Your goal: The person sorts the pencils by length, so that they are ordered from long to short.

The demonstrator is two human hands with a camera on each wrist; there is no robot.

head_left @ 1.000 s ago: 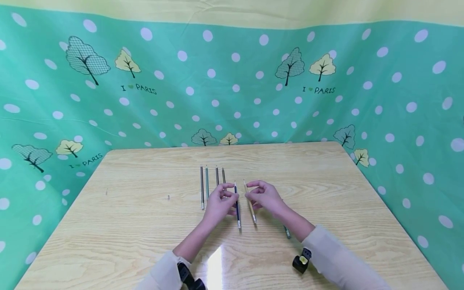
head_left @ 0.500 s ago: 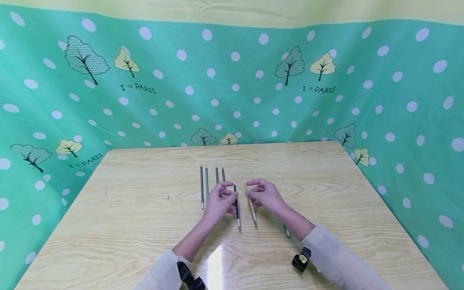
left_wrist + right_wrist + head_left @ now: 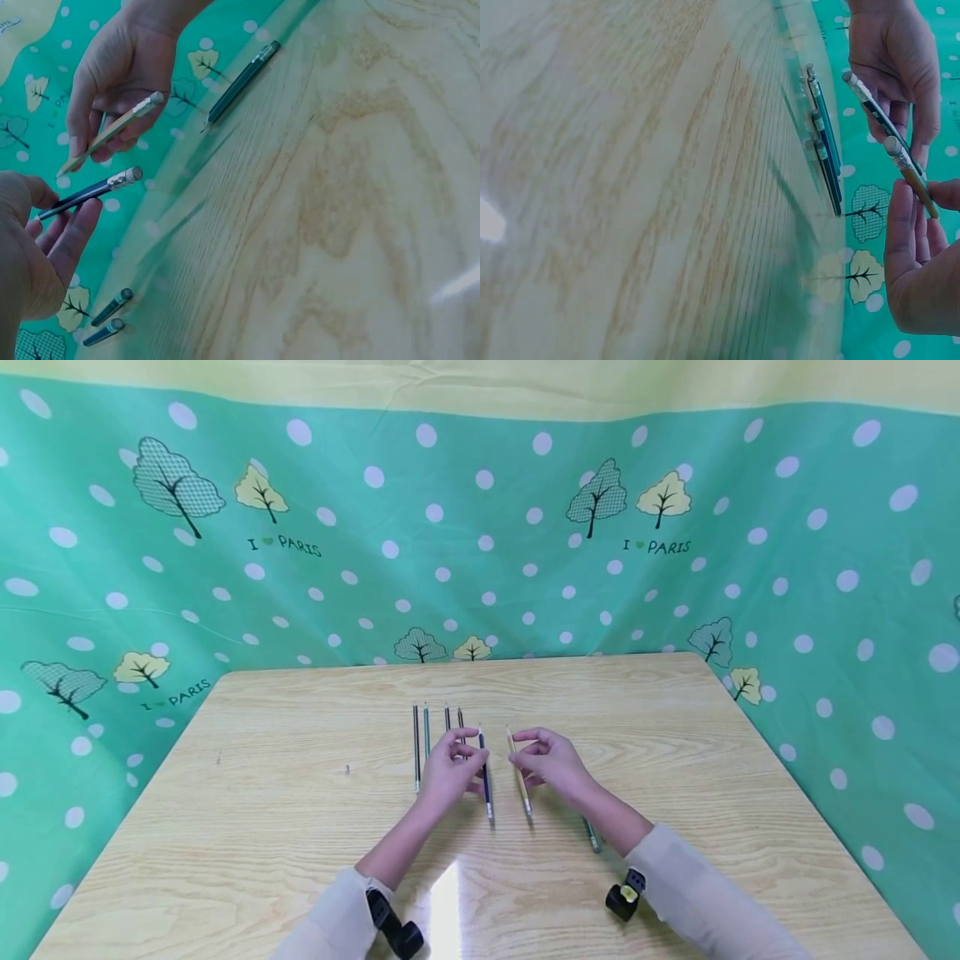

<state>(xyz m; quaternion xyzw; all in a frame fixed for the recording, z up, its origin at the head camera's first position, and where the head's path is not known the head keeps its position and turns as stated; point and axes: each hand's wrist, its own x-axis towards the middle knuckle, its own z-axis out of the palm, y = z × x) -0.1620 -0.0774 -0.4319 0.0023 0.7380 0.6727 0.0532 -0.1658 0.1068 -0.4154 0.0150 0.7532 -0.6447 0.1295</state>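
Note:
In the head view my left hand (image 3: 447,774) pinches a dark blue pencil (image 3: 487,793), its pale eraser end towards me and its point away. Across a small gap, my right hand (image 3: 553,768) pinches a natural-wood yellow pencil (image 3: 524,795) the same way round. The left wrist view has both the blue pencil (image 3: 84,196) and the yellow pencil (image 3: 112,135) raised off the table, eraser ends showing. Seen from the right wrist, the yellow pencil (image 3: 916,187) lies between thumb and fingertips. The two pencils appear apart in the head view.
Left of my left hand, several pencils lie roughly parallel, among them a black pencil (image 3: 416,743) and a teal pencil (image 3: 427,731); the hand partly covers some. A green pencil (image 3: 591,835) lies partly under my right forearm. A tiny scrap (image 3: 347,769) rests on the wooden table (image 3: 262,843).
My left hand has shifted slightly left and away from me with the blue pencil, widening the gap between the two held pencils. My right hand has barely moved.

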